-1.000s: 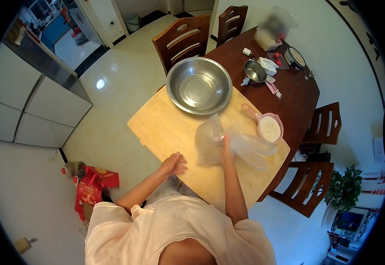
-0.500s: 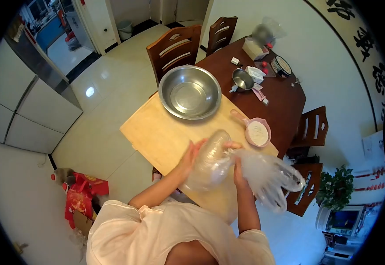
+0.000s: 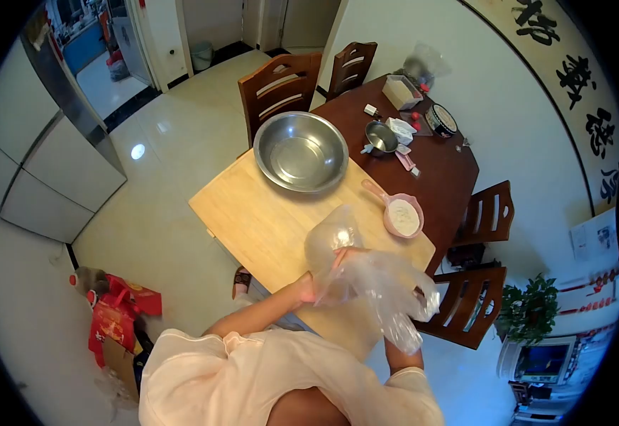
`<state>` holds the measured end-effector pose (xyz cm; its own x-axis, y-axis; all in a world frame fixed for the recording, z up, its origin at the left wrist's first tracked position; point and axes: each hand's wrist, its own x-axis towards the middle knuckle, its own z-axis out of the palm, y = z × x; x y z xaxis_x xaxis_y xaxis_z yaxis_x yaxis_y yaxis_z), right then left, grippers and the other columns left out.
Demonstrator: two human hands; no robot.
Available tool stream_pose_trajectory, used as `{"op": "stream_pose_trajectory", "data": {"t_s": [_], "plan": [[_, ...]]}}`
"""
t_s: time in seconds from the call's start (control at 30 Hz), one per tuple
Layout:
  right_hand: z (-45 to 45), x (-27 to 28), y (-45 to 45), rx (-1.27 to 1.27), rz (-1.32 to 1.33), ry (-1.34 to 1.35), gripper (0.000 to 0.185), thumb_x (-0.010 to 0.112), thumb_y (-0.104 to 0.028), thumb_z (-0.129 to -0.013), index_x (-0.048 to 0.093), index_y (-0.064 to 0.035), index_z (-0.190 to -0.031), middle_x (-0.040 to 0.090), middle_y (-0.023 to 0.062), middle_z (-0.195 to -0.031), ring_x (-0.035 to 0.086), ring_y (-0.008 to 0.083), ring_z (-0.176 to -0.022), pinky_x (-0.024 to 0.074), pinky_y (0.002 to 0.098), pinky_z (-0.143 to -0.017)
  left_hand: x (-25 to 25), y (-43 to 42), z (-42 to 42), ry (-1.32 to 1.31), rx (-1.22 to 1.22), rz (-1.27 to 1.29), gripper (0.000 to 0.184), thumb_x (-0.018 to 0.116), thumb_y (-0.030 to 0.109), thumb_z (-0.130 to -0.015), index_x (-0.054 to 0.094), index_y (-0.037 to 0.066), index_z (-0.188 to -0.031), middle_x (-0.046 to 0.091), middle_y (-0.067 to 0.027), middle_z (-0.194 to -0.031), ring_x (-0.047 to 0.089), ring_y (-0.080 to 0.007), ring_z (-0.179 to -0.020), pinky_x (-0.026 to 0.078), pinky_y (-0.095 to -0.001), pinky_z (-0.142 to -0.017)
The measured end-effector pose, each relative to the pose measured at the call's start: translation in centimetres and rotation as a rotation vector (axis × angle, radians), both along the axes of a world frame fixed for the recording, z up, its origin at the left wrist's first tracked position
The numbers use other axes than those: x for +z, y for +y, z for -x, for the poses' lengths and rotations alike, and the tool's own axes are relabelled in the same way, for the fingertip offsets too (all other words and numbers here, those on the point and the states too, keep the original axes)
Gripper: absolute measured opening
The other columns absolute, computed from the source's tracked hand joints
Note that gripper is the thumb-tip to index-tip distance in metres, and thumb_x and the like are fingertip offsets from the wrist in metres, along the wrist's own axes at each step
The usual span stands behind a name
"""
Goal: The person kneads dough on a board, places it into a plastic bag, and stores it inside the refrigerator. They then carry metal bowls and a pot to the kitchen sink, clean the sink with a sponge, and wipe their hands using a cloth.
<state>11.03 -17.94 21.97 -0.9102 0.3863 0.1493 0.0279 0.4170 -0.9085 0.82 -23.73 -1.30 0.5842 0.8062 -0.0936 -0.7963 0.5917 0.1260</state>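
A head-worn camera is looking forward and steeply down — keeping the plastic bag near, the steel basin farther.

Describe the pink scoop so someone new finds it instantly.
Find the dark table and the pale wooden board partly overlapping it in view. Near the board's edge beside the dark tabletop, right of the large steel basin in the image, sits the pink scoop. Unlike the basin and the clear plastic bag, it is pink, long-handled and holds white powder.
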Motion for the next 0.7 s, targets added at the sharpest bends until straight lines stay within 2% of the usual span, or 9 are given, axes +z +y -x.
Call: {"op": "stream_pose_trajectory", "data": {"t_s": [0.1, 0.2, 0.27, 0.33, 0.43, 0.53, 0.6, 0.63, 0.7], "plan": [[-1.5, -0.1, 0.3, 0.096, -0.042, 0.096, 0.027, 0.045, -0.026, -0.091, 0.054, -0.0075, -0.074, 0.06, 0.0093, -0.084, 0.056, 0.0193, -0.077, 0.0407, 0.0355, -0.087, -0.7, 0.4, -0.5, -0.329, 0.013, 0.103, 0.048, 0.033, 0.042, -0.093, 0.038, 0.014, -0.131, 0.046, -0.006, -0.129, 0.047, -0.0238, -0.115, 0.041, -0.0441, -0.094], [-2.6, -0.8, 0.6, -0.007, -0.033, 0.269, 0.031, 0.044, -0.029, -0.092, 0.054, -0.0076, -0.073, 0.061, 0.0096, -0.084, 0.056, 0.0192, -0.076, 0.0407, 0.036, -0.086, 3.4, 0.4, 1.7, 0.226, 0.301, -0.191, 0.052, 0.038, 0.048, -0.09, 0.038, 0.017, -0.132, 0.042, -0.005, -0.133, 0.044, -0.0232, -0.118, 0.039, -0.0443, -0.096], [-2.2, -2.0, 0.0, -0.301, 0.023, 0.415, 0.03, 0.044, -0.029, -0.092, 0.054, -0.0081, -0.073, 0.06, 0.0088, -0.083, 0.055, 0.019, -0.077, 0.0409, 0.034, -0.085, 8.6, 1.3, 4.2, 0.317, 0.472, -0.373, 0.06, 0.041, 0.055, -0.086, 0.037, 0.018, -0.133, 0.039, -0.0048, -0.136, 0.041, -0.0227, -0.121, 0.037, -0.0435, -0.098], [-0.7, -2.4, -0.9, -0.476, 0.143, 0.499, 0.029, 0.045, -0.028, -0.092, 0.054, -0.0082, -0.073, 0.059, 0.008, -0.082, 0.055, 0.0184, -0.078, 0.0411, 0.0315, -0.083, 15.5, 1.6, 6.9, -0.238, 0.528, -0.323, 0.07, 0.044, 0.062, -0.081, 0.036, 0.017, -0.134, 0.036, -0.005, -0.138, 0.038, -0.022, -0.124, 0.035, -0.042, -0.1], [3.9, -1.7, -0.9, -0.44, 0.257, 0.398, 0.027, 0.045, -0.026, -0.092, 0.056, -0.0073, -0.075, 0.057, 0.007, -0.082, 0.054, 0.0168, -0.078, 0.0413, 0.0274, -0.08, 8.0, -2.4, 5.4, -0.177, 0.414, -0.133, 0.081, 0.048, 0.07, -0.073, 0.034, 0.019, -0.134, 0.032, -0.0031, -0.14, 0.034, -0.021, -0.127, 0.032, -0.0417, -0.103], [8.4, -0.6, -2.1, -0.292, 0.161, 0.138, 0.022, 0.047, -0.021, -0.091, 0.059, -0.0047, -0.082, 0.057, 0.0059, -0.083, 0.054, 0.0151, -0.079, 0.0419, 0.0253, -0.077, 10.7, -3.8, 7.8, -0.089, 0.434, 0.028, 0.066, 0.054, 0.053, -0.078, 0.04, 0.014, -0.13, 0.044, -0.0017, -0.129, 0.043, -0.017, -0.115, 0.035, -0.0394, -0.1], [11.2, -2.3, -1.9, -0.22, 0.266, 0.217, 0.017, 0.051, -0.017, -0.087, 0.06, -0.0026, -0.089, 0.058, 0.0066, -0.085, 0.054, 0.0156, -0.083, 0.0421, 0.0262, -0.078, 6.3, -3.5, 10.8, -0.18, 0.418, 0.11, 0.062, 0.065, 0.037, -0.078, 0.041, 0.01, -0.129, 0.05, -0.0041, -0.122, 0.048, -0.0172, -0.112, 0.038, -0.0376, -0.098], [13.1, -2.9, -1.9, -0.194, 0.349, 0.291, 0.017, 0.054, -0.015, -0.084, 0.061, -0.0018, -0.092, 0.058, 0.0077, -0.087, 0.054, 0.0166, -0.086, 0.0419, 0.0272, -0.079, 5.7, -4.6, 13.4, -0.099, 0.453, 0.013, 0.063, 0.067, 0.034, -0.076, 0.042, 0.01, -0.128, 0.05, -0.0047, -0.122, 0.048, -0.0181, -0.112, 0.039, -0.0377, -0.097], [17.7, -1.6, -2.6, -0.26, -0.012, 0.192, 0.023, 0.047, -0.02, -0.09, 0.059, -0.0007, -0.093, 0.06, 0.0079, -0.09, 0.056, 0.0166, -0.084, 0.0432, 0.0266, -0.079, 4.6, -7.7, 19.4, 0.08, 0.52, -0.175, 0.066, 0.073, 0.028, -0.071, 0.043, 0.01, -0.127, 0.05, -0.006, -0.122, 0.048, -0.02, -0.113, 0.041, -0.038, -0.096]]}}
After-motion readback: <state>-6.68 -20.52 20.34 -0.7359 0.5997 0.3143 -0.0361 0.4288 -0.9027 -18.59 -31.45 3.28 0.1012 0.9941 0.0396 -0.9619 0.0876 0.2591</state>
